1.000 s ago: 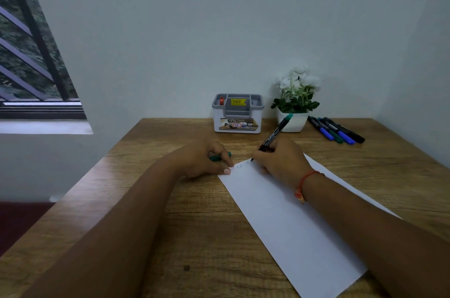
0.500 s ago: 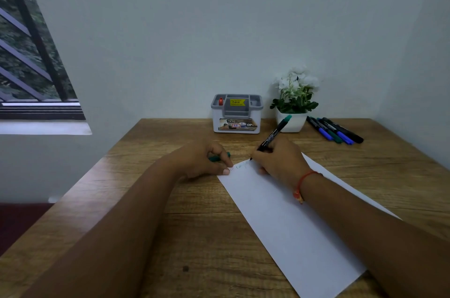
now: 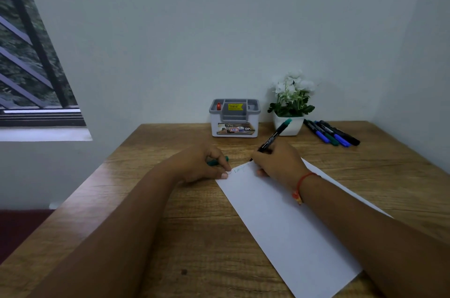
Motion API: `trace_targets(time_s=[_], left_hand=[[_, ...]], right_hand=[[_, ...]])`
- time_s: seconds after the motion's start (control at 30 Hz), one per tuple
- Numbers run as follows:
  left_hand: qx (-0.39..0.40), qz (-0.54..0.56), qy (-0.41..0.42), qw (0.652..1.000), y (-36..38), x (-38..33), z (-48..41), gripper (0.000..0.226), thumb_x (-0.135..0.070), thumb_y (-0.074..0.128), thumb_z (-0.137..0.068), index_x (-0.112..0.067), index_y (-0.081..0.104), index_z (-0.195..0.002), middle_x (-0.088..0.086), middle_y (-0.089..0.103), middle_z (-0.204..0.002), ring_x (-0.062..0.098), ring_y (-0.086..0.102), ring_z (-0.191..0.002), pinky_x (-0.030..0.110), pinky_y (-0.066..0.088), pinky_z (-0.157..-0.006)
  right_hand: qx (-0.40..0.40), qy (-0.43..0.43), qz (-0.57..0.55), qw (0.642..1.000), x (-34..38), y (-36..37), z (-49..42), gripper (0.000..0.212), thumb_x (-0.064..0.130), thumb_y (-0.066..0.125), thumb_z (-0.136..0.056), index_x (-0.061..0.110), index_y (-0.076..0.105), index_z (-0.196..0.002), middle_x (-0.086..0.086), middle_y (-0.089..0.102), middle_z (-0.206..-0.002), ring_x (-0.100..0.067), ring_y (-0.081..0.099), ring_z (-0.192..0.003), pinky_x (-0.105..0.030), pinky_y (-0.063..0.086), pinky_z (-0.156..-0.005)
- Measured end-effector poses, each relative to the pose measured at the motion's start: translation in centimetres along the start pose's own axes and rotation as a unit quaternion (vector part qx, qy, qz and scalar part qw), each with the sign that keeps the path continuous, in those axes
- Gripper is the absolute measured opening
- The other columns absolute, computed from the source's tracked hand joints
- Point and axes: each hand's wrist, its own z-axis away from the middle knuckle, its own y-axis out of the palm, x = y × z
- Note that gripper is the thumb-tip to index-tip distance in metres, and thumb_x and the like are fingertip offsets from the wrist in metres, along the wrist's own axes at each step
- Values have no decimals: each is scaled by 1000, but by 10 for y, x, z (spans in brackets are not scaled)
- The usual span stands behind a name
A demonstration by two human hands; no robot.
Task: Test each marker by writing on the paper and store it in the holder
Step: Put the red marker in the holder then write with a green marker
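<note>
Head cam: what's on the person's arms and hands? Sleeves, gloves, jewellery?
Both forearms are bare to the frame edge, no sleeves visible, no gloves. The left hand shows no rings or bands. The right hand has a thin red-orange thread bracelet around the wrist, with a small knot or bead hanging at its lower side. No watch.

holder (image 3: 234,125) left of plant (image 3: 290,103) | markers (image 3: 332,132) right (paper (image 3: 280,219) in front)

1 paper (image 3: 280,219), 1 holder (image 3: 234,118), 1 potted plant (image 3: 291,105), seemingly 4 loose markers (image 3: 331,132), 1 held marker (image 3: 272,138), 1 green cap (image 3: 215,162).
</note>
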Motion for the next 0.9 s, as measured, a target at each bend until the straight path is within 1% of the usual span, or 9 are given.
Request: trace_targets(time_s=[0.1,0.2,0.27,0.37,0.5,0.6,0.7,0.8,0.9], left_hand=[[-14,4,-3,1000,-1,0,0,22,-38,80,-73,-40,70,-92,-27,56,-114,4,48,-111,26,39,-90],[-106,-1,-30,994,1,2,-3,29,-40,80,-72,-39,62,-95,-15,57,-114,8,49,-109,27,43,-87],[-144,-40,-45,988,3,4,-4,30,-41,76,-77,-38,59,-102,-12,55,-115,9,49,-108,22,40,-79],[-137,-82,-59,985,4,4,-6,27,-37,70,-83,-33,64,-109,-8,59,-119,10,51,-107,23,39,-79],[-140,-79,-64,985,6,0,-8,18,-31,71,-84,-31,70,-102,-7,61,-121,11,51,-109,25,38,-84],[-181,-38,-66,980,7,-3,-6,14,-33,68,-86,-40,66,-99,-15,59,-113,6,50,-105,23,36,-78],[-229,35,-19,973,8,-7,-4,16,-30,68,-87,-44,66,-94,-21,64,-102,0,56,-97,23,41,-78],[-256,97,20,962,9,-14,-1,20,-26,70,-85,-43,67,-95,-18,67,-100,-1,59,-94,21,44,-80],[-261,122,42,957,10,-22,0,23,-22,71,-84,-42,68,-96,-16,68,-98,0,60,-90,24,49,-81]], right_hand=[[-6,3,-106,994,1,-6,-2,10,12,64,-87,16,73,-83,2,70,-63,-10,66,-49,-25,56,-54],[-4,1,-149,989,3,-11,-3,12,10,66,-87,16,75,-83,3,73,-66,-8,70,-63,-25,58,-58],[11,35,-189,981,7,-13,-2,13,14,65,-90,14,76,-83,1,74,-68,-8,70,-64,-24,57,-55],[51,83,-250,963,13,-16,0,22,20,58,-92,11,77,-84,-2,75,-67,-6,69,-57,-22,52,-47],[61,40,-240,968,13,-24,5,24,26,55,-98,13,73,-87,2,75,-66,-3,69,-58,-20,51,-47],[45,-7,-207,977,12,-29,9,19,30,63,-98,18,72,-86,6,74,-67,-1,66,-59,-17,49,-47],[51,-23,-247,967,13,-31,11,14,27,67,-96,15,75,-92,4,73,-69,-2,63,-59,-17,49,-50],[72,-30,-308,948,17,-31,15,13,22,69,-95,12,75,-92,0,73,-70,-4,64,-59,-18,51,-49],[86,-39,-337,937,20,-31,19,11,22,69,-96,15,74,-88,-1,74,-71,-4,66,-60,-19,52,-49]])
